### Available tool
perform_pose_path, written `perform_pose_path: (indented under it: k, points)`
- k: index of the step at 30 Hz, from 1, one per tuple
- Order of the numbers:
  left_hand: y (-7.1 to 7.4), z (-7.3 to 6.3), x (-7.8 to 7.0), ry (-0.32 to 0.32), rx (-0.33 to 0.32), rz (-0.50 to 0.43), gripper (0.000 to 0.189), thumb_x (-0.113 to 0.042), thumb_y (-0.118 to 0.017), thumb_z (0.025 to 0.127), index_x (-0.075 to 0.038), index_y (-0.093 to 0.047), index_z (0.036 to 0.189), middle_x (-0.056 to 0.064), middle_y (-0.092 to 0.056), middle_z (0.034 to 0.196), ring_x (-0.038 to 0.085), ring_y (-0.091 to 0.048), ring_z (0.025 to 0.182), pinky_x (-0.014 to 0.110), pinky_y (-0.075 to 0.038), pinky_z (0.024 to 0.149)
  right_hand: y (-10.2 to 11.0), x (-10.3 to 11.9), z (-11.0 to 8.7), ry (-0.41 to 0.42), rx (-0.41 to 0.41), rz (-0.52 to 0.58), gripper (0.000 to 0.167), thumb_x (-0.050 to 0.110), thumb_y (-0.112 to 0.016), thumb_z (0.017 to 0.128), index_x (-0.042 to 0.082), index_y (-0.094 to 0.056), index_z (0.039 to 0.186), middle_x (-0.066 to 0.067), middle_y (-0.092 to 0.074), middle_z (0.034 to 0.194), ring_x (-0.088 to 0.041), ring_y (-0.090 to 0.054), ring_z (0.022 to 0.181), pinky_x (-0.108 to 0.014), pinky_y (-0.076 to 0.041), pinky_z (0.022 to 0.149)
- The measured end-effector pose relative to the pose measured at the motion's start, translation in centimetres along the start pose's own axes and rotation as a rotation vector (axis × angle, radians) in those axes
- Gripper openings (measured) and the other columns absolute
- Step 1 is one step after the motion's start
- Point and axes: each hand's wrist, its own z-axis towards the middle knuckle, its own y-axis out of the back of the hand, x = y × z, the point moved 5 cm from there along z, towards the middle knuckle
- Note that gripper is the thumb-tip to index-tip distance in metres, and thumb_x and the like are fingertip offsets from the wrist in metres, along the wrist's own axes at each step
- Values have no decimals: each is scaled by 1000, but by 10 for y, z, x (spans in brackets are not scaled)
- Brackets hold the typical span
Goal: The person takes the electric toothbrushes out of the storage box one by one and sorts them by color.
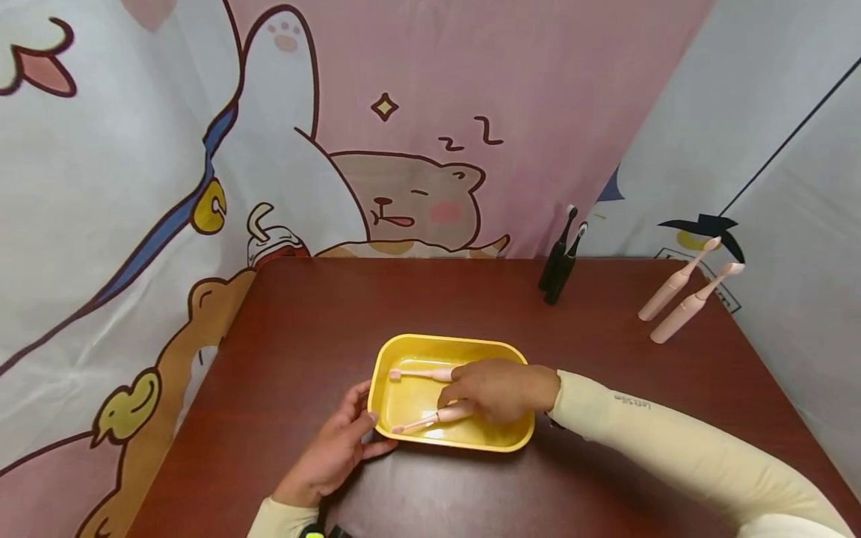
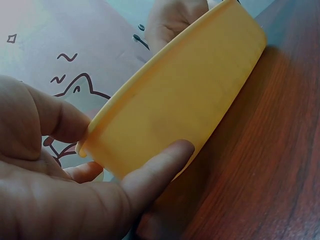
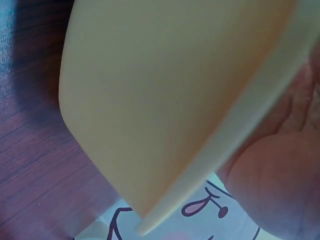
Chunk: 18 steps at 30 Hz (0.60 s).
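Observation:
A yellow plastic bin (image 1: pixel 440 443) stands on the table. My left hand (image 1: pixel 336 456) holds its left end, fingers on the rim and along the wall; the left wrist view shows this grip on the bin (image 2: pixel 170 100) close up. Inside lie two pink electric toothbrushes, heads to the left: a far toothbrush (image 1: pixel 424 374) and a near toothbrush (image 1: pixel 424 422). My right hand (image 1: pixel 501 388) reaches in from the right, with curled fingers gripping the near one's handle. The far one's handle end is hidden under that hand. In the right wrist view, the bin wall (image 3: pixel 150 100) covers the fingers.
Two black electric toothbrushes (image 1: pixel 561 265) stand upright at the table's back right. Two more pink ones (image 1: pixel 679 317) stand at the right side. A cartoon-printed cloth (image 1: pixel 430 75) hangs behind the dark red-brown table (image 1: pixel 323 314).

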Motion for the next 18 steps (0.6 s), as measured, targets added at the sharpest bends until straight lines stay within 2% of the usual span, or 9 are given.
perform_pose_path:
  k: [5,11,18]
  points:
    - [-1,0,-2,-1,-5,2,58,-11,-42,112,-11,-16,164,26,-21,166,33,-57,132,51,-57,102,5,-1,-1,32,-7,32,32,13,-73,98,32,-73,123,7,-67,101,-7,-58,91,-24,-52,86]
    - [0,1,-2,-6,-3,4,57,-11,-40,113,-11,-15,165,26,-20,166,35,-55,135,51,-57,102,10,-2,-3,57,11,63,40,6,-73,96,31,-72,127,8,-68,106,-6,-58,93,-24,-52,92]
    - [-1,1,-1,-9,0,-1,58,-11,-41,112,-11,-15,164,26,-20,166,29,-57,131,51,-57,101,25,0,-8,111,-5,192,44,3,-69,97,30,-71,132,7,-64,100,-8,-53,83,-17,-45,77]
